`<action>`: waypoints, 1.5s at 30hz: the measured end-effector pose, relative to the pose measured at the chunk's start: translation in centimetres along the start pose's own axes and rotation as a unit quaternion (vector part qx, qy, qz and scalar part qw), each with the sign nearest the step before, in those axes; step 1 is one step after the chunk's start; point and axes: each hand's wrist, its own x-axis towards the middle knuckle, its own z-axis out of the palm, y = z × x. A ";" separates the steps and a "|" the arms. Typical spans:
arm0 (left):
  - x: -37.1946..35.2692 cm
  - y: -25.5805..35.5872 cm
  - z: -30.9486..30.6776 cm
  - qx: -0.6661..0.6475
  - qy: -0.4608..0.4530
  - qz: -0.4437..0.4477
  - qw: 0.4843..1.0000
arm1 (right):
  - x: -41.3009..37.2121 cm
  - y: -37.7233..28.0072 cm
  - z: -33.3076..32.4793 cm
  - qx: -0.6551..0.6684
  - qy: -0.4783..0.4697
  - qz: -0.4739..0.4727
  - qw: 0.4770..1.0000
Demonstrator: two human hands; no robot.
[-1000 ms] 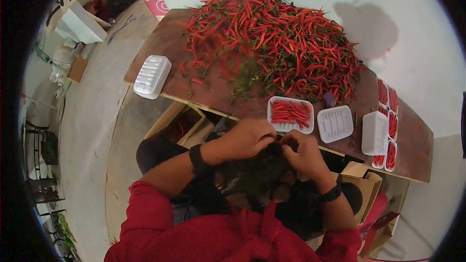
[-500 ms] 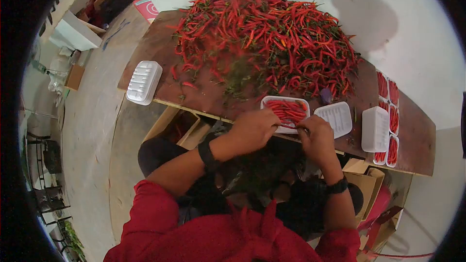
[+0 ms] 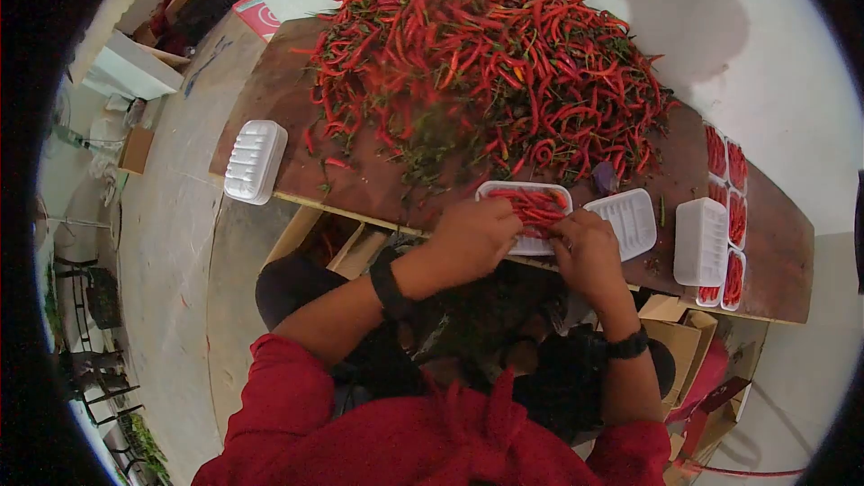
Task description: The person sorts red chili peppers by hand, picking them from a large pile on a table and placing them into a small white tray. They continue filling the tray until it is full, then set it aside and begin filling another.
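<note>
A white foam tray (image 3: 486, 187) lies at the table's front edge, with red chili peppers (image 3: 538, 202) laid lengthwise in it. At its left end, my left hand (image 3: 481, 232) has its fingers closed on one end of a chili pepper low in the tray. My right hand (image 3: 587, 252) pinches the other end near the tray's front right corner. My fingers hide both ends of that pepper. Just right of the tray sits a bare, shallow white tray (image 3: 627, 223), close to my right hand.
A large heap of red chilies (image 3: 504, 63) with green stems covers the back of the table (image 3: 360, 189). White tray stacks stand left (image 3: 256, 162) and right (image 3: 700, 241). Filled chili trays (image 3: 736, 216) line the right side. Open cardboard boxes (image 3: 679, 342) sit below.
Both hands have lowered the chili pepper from over the tray's front rim into the tray, among the others. The view has shifted slightly.
</note>
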 end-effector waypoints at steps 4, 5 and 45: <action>0.2 0.0 0.0 -0.012 -0.015 0.015 1.000 | 0.1 0.2 -0.6 0.004 -0.015 -0.025 1.000; 0.3 0.1 -0.1 -0.011 -0.011 0.016 1.000 | 0.1 0.3 -0.5 0.005 -0.015 -0.023 1.000; 1.4 0.0 0.5 0.057 0.005 -0.009 0.998 | 1.0 -0.3 0.9 -0.012 0.055 -0.006 0.998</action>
